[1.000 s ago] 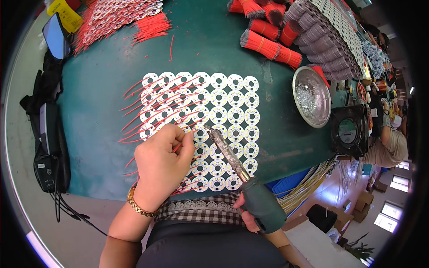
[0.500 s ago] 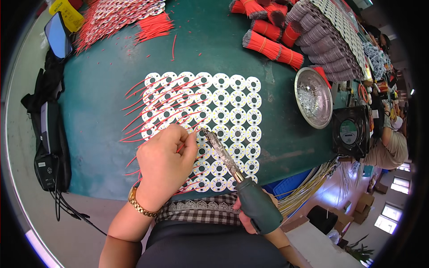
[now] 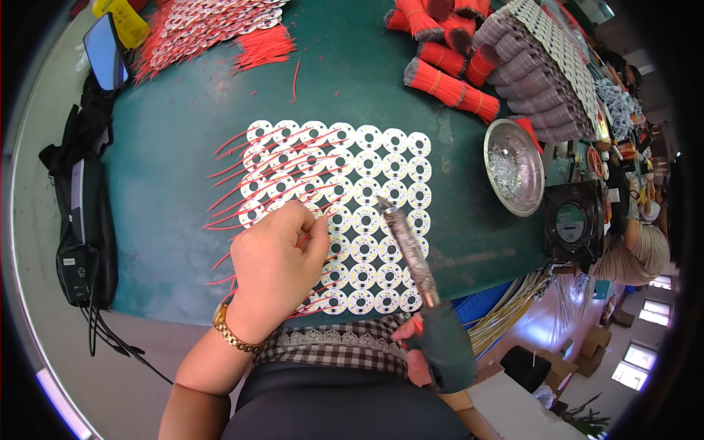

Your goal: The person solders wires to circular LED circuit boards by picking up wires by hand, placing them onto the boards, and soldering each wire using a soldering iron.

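On the table lies a sheet of round white circuit boards (image 3: 365, 248) in rows, each with a central hole and small yellowish chips. Red wires (image 3: 233, 181) run from boards in the left columns and trail off to the left. My left hand (image 3: 279, 257) is closed over the left-middle boards, thumb and forefinger pinching a red wire, most of which the hand hides. Gripped in my right hand (image 3: 416, 356) is a soldering iron (image 3: 446, 345) with a dark green handle. Its crusted shaft points up and left, the tip over the boards, right of my left hand.
A metal bowl (image 3: 490, 176) of shiny scraps stands right, near a black fan (image 3: 576, 220). Red wire bundles (image 3: 451, 89) and stacked boards (image 3: 539, 70) fill the far right. Wired boards (image 3: 209, 26) are heaped far left, beside a phone (image 3: 106, 55). Another person (image 3: 634, 249) sits at right.
The soldering iron has swung right, its tip drawing away from my left fingertips. My left hand keeps its pinch at about the same boards. The whole view has shifted slightly.
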A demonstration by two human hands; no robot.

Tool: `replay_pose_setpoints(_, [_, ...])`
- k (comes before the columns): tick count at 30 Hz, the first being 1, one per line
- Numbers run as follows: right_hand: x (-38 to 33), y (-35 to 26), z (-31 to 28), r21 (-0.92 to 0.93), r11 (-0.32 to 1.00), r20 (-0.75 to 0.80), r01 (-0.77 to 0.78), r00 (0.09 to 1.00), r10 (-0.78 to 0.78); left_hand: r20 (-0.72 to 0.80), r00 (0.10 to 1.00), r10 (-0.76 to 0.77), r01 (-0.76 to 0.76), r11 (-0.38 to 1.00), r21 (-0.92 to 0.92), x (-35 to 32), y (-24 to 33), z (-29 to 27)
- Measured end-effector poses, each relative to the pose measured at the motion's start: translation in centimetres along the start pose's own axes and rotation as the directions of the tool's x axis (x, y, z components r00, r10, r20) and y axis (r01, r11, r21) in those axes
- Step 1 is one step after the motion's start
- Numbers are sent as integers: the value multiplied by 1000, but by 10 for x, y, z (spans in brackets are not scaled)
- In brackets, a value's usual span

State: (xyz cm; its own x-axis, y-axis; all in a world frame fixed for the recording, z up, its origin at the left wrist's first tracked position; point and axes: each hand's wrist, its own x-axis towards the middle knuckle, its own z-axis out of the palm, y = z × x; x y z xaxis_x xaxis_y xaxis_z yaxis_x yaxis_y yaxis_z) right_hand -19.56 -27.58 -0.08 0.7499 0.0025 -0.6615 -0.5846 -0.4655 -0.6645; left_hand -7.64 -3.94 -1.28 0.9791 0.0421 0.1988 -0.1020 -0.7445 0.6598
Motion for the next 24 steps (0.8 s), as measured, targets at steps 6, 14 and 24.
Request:
replay_pose_setpoints(6, [12, 12, 7, -71, 679, -178, 731, 661, -729, -163, 985, 65, -94, 979, -181, -2, -2, -2])
replay_pose_setpoints(14, [1, 14, 16, 263, 862, -224, 434, 896, -382, 31, 997, 70, -65, 990, -128, -4, 1, -9])
replay_pose_setpoints(24, [4, 37, 20, -9, 925, -137, 380, 916, -378, 79, 997, -9, -2, 990, 140, -5, 8, -57])
